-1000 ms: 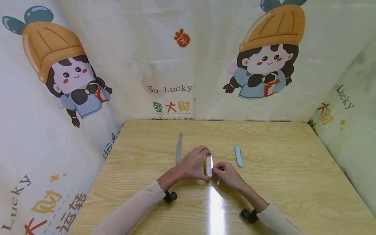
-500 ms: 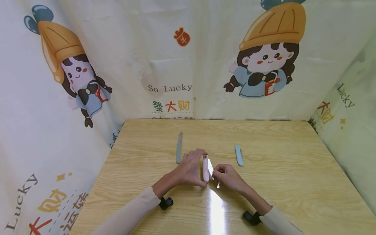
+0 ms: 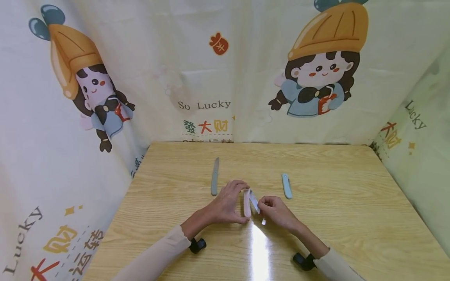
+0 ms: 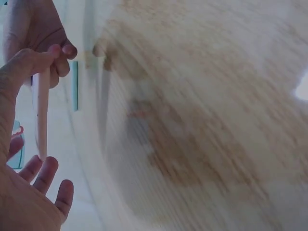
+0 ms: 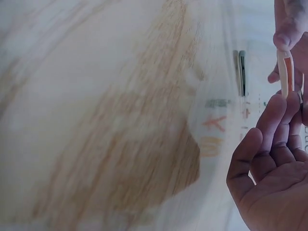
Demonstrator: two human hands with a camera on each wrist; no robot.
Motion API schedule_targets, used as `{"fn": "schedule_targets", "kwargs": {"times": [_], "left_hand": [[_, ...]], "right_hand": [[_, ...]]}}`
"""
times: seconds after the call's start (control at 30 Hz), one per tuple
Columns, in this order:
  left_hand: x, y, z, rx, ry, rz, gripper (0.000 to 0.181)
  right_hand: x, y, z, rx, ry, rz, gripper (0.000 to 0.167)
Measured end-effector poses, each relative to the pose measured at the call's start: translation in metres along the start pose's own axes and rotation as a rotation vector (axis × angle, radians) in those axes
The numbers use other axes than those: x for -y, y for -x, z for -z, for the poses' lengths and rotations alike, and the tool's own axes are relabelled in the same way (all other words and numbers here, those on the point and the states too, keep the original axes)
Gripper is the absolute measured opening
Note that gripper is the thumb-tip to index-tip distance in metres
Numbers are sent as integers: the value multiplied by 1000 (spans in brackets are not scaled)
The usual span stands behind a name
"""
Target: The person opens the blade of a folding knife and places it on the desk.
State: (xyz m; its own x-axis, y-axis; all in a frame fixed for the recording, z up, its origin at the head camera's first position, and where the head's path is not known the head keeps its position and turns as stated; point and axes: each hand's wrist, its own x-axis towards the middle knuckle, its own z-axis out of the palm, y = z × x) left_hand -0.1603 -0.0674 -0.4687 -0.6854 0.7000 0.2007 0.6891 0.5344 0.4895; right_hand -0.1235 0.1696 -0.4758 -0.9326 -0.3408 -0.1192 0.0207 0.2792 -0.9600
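Observation:
A folding knife with a pale pink handle (image 3: 247, 203) is held above the table, its shiny blade (image 3: 254, 201) angled part way out to the right. My left hand (image 3: 226, 205) grips the handle end to end, thumb at the near end and fingers at the far end. With bent fingers, my right hand (image 3: 279, 212) pinches the blade near its tip. In the right wrist view, the handle (image 5: 283, 72) shows an orange-brown strip along it. Below the right fingers is a small bright patch; whether it is blade or reflection, I cannot tell.
A grey knife (image 3: 215, 177) lies unfolded on the wooden table (image 3: 334, 183), beyond my left hand. Farther right lies a folded light blue knife (image 3: 286, 186). A printed curtain (image 3: 253, 78) hangs behind and at both sides. Light glares off the table in front.
The blade has swung out from the pink handle, from close beside it to a clear angle. My left hand has moved slightly left and nearer, my right hand slightly right.

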Motion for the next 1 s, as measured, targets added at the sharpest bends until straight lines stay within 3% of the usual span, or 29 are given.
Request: {"fn": "schedule_targets", "kwargs": {"times": [0.17, 0.37, 0.5, 0.77, 0.9, 1.0], "left_hand": [[1, 1, -3, 2, -37, -85, 82], [4, -4, -7, -169, -50, -192, 31], [6, -6, -7, -225, 27, -200, 20], [7, -5, -8, -190, 249, -142, 16], [4, -5, -8, -122, 390, -22, 15], [2, -4, -8, -38, 574, 94, 19]], "right_hand": [[0, 0, 2, 10, -41, -6, 22], [1, -2, 4, 25, -191, -58, 27], [2, -3, 6, 25, -196, -50, 31], [-3, -2, 8, 24, -235, -14, 40], [-5, -1, 8, 16, -265, -17, 37], [-6, -2, 7, 6, -276, -28, 36]]}}
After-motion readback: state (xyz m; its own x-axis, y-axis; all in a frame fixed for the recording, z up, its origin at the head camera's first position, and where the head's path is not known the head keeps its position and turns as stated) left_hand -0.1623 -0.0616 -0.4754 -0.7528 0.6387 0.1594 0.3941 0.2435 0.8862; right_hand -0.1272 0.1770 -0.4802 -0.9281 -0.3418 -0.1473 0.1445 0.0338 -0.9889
